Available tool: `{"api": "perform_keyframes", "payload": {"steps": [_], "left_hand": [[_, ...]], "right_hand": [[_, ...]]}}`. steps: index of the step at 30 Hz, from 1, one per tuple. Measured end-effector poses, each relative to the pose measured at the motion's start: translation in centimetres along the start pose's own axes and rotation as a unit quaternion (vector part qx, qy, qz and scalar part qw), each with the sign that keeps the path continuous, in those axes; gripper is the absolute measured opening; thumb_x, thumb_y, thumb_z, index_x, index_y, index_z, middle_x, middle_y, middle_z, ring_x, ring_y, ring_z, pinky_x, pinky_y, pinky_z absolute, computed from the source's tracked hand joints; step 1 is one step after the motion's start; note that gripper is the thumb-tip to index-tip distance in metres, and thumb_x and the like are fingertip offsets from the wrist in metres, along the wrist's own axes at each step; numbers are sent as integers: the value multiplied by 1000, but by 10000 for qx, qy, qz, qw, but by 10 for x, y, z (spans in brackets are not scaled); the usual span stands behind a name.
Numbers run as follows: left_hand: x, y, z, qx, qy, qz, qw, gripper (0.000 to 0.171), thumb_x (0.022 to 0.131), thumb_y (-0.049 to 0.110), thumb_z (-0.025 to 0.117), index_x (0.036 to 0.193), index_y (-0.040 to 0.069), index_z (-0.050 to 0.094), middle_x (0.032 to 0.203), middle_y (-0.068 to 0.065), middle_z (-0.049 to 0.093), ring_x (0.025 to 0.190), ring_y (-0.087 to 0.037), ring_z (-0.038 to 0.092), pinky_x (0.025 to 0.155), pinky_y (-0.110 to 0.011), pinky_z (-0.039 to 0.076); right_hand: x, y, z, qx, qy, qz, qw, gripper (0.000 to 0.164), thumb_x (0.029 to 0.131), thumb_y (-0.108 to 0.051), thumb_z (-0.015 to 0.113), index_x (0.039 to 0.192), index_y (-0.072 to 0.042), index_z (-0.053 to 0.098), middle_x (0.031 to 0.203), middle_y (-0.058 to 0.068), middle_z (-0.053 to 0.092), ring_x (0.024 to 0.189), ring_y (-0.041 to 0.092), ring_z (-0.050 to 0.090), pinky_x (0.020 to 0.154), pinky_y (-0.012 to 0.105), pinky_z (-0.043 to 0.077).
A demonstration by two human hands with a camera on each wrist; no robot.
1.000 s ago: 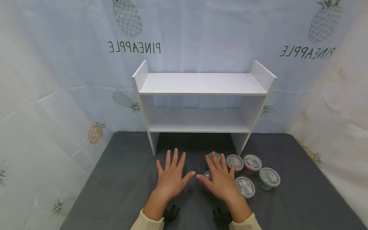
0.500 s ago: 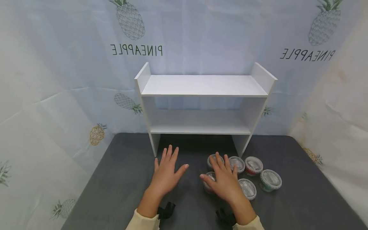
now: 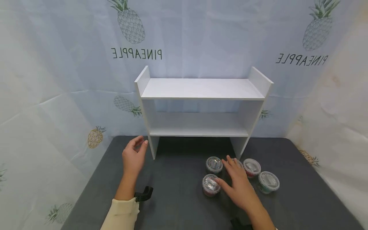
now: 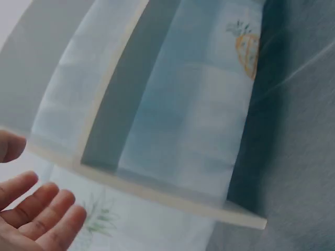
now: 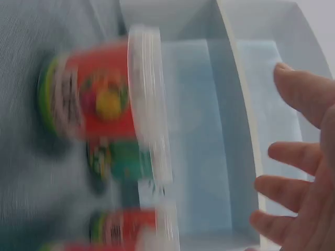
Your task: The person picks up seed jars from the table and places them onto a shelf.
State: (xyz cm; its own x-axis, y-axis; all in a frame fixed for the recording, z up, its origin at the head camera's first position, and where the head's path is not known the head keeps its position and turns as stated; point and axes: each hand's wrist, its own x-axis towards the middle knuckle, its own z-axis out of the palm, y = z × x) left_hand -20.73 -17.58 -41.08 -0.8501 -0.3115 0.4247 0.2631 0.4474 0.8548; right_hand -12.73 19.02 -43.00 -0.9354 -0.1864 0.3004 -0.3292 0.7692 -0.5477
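My left hand [image 3: 134, 156] is raised beside the left panel of a white two-tier shelf [image 3: 198, 88], fingers loosely bent, holding nothing. In the left wrist view its fingers [image 4: 44, 209] show close to the shelf's side edge. My right hand [image 3: 240, 183] hovers over several lidded plastic tubs with its fingers spread; nothing is in it. Its thumb overlaps the edge of the front left tub [image 3: 210, 185] in the head view. Behind stands another tub [image 3: 214, 164]. The hand partly hides two more. The right wrist view shows a red-labelled tub [image 5: 104, 94] and a green one [image 5: 128, 159].
Two tubs, one reddish [image 3: 252, 167] and one greenish [image 3: 268, 182], stand right of my right hand. The shelf is at the back of the dark grey table [image 3: 175, 198]. A pineapple-print cloth [image 3: 195, 38] hangs behind and around it.
My left hand has moved left and away toward the shelf's left side, its fingers bending. My right hand has shifted slightly right, uncovering the two left tubs. The tubs stay put.
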Motion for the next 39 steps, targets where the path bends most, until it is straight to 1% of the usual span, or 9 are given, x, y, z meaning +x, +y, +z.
{"api": "perform_keyframes", "payload": {"steps": [5, 11, 17, 21, 25, 27, 31, 35, 39], "left_hand": [[31, -11, -4, -256, -342, -249, 9988, 46, 94, 38, 66, 128, 7, 63, 124, -10, 66, 115, -22, 62, 95, -43, 50], [51, -17, 3, -339, -786, -315, 9958, 45, 91, 38, 70, 124, 8, 65, 122, -10, 66, 113, -19, 61, 91, -30, 53], [58, -20, 11, -380, -526, -369, 9972, 39, 87, 31, 76, 117, 7, 69, 112, -11, 68, 96, -9, 61, 73, -12, 49], [59, -19, 17, -336, -377, -155, 9986, 39, 86, 27, 77, 116, 4, 68, 105, -12, 67, 89, -7, 58, 71, -12, 48], [60, -20, 22, -229, -231, -118, 9994, 38, 85, 28, 78, 113, 4, 68, 98, -11, 66, 84, -10, 56, 66, -17, 47], [60, -22, 23, -188, -157, -165, 9996, 32, 85, 28, 78, 105, 4, 68, 94, -10, 65, 80, -11, 57, 64, -21, 48], [59, -25, 22, -213, -125, -285, 9993, 28, 85, 28, 78, 88, 5, 63, 86, -10, 63, 72, -15, 58, 62, -29, 48], [61, -26, 22, -151, -173, -356, 9991, 29, 84, 29, 78, 85, 6, 61, 83, -10, 63, 69, -17, 58, 62, -33, 49], [64, -28, 26, -190, -121, -370, 9991, 29, 84, 30, 78, 84, 6, 61, 81, -8, 62, 69, -17, 58, 63, -32, 48]], "right_hand": [[-15, 29, -26, -11, 582, 61, 9983, 63, 92, -34, 69, 146, -9, 46, 154, 20, 36, 140, 50, 29, 99, 70, 30], [-34, 69, -60, -164, 1029, 553, 9930, 61, 94, -30, 68, 144, -2, 47, 149, 26, 41, 135, 53, 33, 96, 72, 29], [-50, 109, -78, -194, 610, 1742, 9826, 73, 98, -40, 58, 152, 1, 30, 151, 34, 30, 131, 59, 31, 93, 72, 30], [-51, 125, -77, 92, 128, 2396, 9707, 85, 98, -48, 55, 155, 2, 17, 152, 37, 25, 132, 60, 30, 97, 69, 34], [-47, 132, -70, 655, -321, 2904, 9541, 99, 93, -56, 58, 157, -1, 7, 156, 34, 20, 134, 54, 35, 96, 57, 45], [-45, 133, -66, 790, -405, 3087, 9470, 104, 90, -60, 61, 158, -4, 6, 158, 31, 20, 130, 50, 43, 88, 48, 52], [-43, 137, -63, 903, -408, 3357, 9367, 109, 86, -63, 64, 158, -6, 5, 157, 31, 21, 126, 47, 47, 81, 41, 53], [-43, 142, -59, 1240, -373, 3501, 9277, 111, 85, -61, 66, 158, -6, 3, 156, 34, 19, 136, 50, 36, 89, 46, 51], [-44, 147, -55, 1650, -355, 3579, 9184, 109, 86, -58, 67, 159, -9, 4, 159, 30, 18, 141, 46, 31, 88, 30, 52]]}}
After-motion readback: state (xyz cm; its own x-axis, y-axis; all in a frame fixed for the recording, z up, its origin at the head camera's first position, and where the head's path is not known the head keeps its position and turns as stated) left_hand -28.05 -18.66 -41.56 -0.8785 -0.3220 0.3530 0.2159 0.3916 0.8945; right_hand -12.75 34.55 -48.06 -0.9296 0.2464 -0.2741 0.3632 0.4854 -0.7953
